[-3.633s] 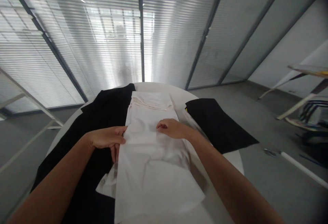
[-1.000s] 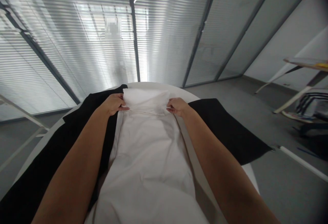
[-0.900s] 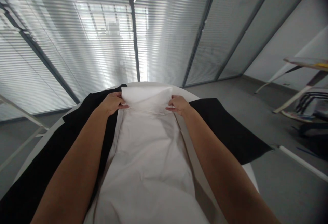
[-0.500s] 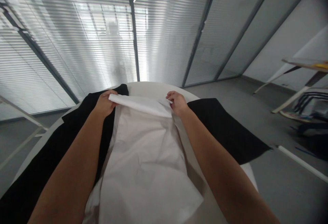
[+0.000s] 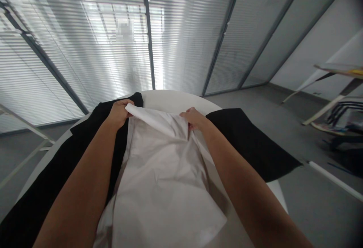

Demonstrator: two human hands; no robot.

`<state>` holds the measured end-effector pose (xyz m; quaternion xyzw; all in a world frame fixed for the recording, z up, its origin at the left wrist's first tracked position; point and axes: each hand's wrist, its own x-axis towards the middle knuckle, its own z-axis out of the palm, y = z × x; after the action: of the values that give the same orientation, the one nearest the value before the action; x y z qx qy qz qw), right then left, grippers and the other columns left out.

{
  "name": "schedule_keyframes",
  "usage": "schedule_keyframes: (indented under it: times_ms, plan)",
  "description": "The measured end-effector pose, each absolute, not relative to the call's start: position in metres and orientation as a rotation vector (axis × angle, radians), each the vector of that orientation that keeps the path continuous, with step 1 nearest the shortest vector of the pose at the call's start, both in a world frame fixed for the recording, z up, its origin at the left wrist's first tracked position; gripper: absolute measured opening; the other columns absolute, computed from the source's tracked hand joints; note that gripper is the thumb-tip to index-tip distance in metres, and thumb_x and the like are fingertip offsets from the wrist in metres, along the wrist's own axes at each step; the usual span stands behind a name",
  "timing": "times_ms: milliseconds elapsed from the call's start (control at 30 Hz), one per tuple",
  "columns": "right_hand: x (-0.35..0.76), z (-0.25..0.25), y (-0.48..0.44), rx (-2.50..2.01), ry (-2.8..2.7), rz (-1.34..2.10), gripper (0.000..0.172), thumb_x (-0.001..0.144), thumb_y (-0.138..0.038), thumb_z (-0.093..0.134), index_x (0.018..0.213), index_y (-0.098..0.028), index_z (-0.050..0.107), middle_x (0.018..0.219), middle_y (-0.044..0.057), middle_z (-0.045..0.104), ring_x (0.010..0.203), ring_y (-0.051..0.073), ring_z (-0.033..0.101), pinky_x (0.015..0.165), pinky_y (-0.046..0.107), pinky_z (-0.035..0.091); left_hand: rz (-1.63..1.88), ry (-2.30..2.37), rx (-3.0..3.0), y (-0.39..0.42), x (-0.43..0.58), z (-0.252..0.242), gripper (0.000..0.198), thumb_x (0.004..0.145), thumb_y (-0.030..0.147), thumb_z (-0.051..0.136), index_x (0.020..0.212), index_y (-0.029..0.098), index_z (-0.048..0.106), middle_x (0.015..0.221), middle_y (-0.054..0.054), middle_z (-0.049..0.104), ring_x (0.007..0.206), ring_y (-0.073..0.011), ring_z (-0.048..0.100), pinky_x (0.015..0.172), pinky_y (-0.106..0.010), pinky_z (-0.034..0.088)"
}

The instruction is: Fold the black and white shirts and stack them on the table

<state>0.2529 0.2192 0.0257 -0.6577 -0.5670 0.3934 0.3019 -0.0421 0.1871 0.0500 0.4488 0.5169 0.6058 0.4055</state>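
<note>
Head view: white garment (image 5: 164, 187) gripped at its far end

Your left hand (image 5: 119, 113) and right hand (image 5: 195, 119) pinch its far corners between closed fingers. It lies on the round bench (image 5: 176, 98), between two black cloths (image 5: 249, 142).

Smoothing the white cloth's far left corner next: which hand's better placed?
Left, likely: the left hand has its grip on that corner of the white cloth; the right hand is at the far edge's other end.

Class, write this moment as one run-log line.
left hand: holds white cloth at far left; right hand: holds it at far right; left black cloth, right black cloth: on white table
</note>
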Motion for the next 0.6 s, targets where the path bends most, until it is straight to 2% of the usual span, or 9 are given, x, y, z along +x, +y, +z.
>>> schedule_keyframes:
  times_ms: [67, 133, 200, 300, 400, 600]
  plan:
    - [0.252, 0.030, 0.215, -1.832, -1.454, 1.217, 0.068, 0.072, -0.037, 0.071, 0.130, -0.017, 0.042, 0.100, 0.015, 0.063, 0.070, 0.025, 0.064, 0.055, 0.037, 0.052, 1.535, 1.316, 1.132, 0.189, -0.042, 0.049, 0.008, 0.053, 0.017, 0.060, 0.061, 0.016, 0.058, 0.054, 0.004, 0.050, 0.050, -0.0094, 0.048, 0.046, -0.020, 0.039]
    - [0.251, 0.034, 0.211, -1.871, -1.483, 1.288, 0.076, 0.070, -0.037, 0.074, 0.135, -0.019, 0.039, 0.104, 0.015, 0.063, 0.073, 0.025, 0.065, 0.057, 0.037, 0.052, 1.540, 1.316, 1.141, 0.189, -0.042, 0.048, 0.009, 0.053, 0.018, 0.061, 0.061, 0.016, 0.057, 0.054, 0.004, 0.050, 0.051, -0.0092, 0.047, 0.045, -0.019, 0.039]
    - [0.251, 0.036, 0.209, -1.821, -1.535, 1.284, 0.076, 0.070, -0.031, 0.075, 0.136, -0.020, 0.039, 0.111, 0.016, 0.062, 0.078, 0.024, 0.064, 0.059, 0.034, 0.052, 1.537, 1.307, 1.156, 0.188, -0.041, 0.048, 0.010, 0.051, 0.017, 0.061, 0.061, 0.016, 0.057, 0.054, 0.004, 0.050, 0.051, -0.0087, 0.047, 0.045, -0.019, 0.038]
    - [0.254, 0.037, 0.210, -1.663, -1.455, 1.301, 0.060, 0.075, -0.024, 0.070, 0.131, -0.020, 0.046, 0.113, 0.013, 0.063, 0.083, 0.019, 0.063, 0.061, 0.028, 0.051, 1.500, 1.291, 1.180, 0.185, -0.042, 0.048, 0.011, 0.049, 0.014, 0.060, 0.060, 0.015, 0.057, 0.054, 0.004, 0.051, 0.052, -0.0088, 0.047, 0.046, -0.019, 0.038]
    - [0.258, 0.038, 0.212, -1.578, -1.300, 1.344, 0.044, 0.079, -0.018, 0.066, 0.122, -0.018, 0.054, 0.106, 0.009, 0.067, 0.079, 0.016, 0.063, 0.062, 0.025, 0.050, 1.460, 1.270, 1.220, 0.181, -0.045, 0.047, 0.012, 0.047, 0.010, 0.058, 0.058, 0.016, 0.055, 0.056, 0.004, 0.050, 0.054, -0.0084, 0.046, 0.049, -0.019, 0.037]
    - [0.264, 0.049, 0.212, -1.694, -1.375, 1.335, 0.032, 0.081, -0.010, 0.061, 0.112, -0.017, 0.062, 0.096, 0.007, 0.070, 0.068, 0.014, 0.061, 0.056, 0.022, 0.046, 1.213, 1.220, 1.567, 0.176, -0.060, 0.049, 0.008, 0.049, 0.014, 0.058, 0.054, 0.017, 0.051, 0.060, 0.003, 0.048, 0.059, -0.0095, 0.044, 0.056, -0.021, 0.034]
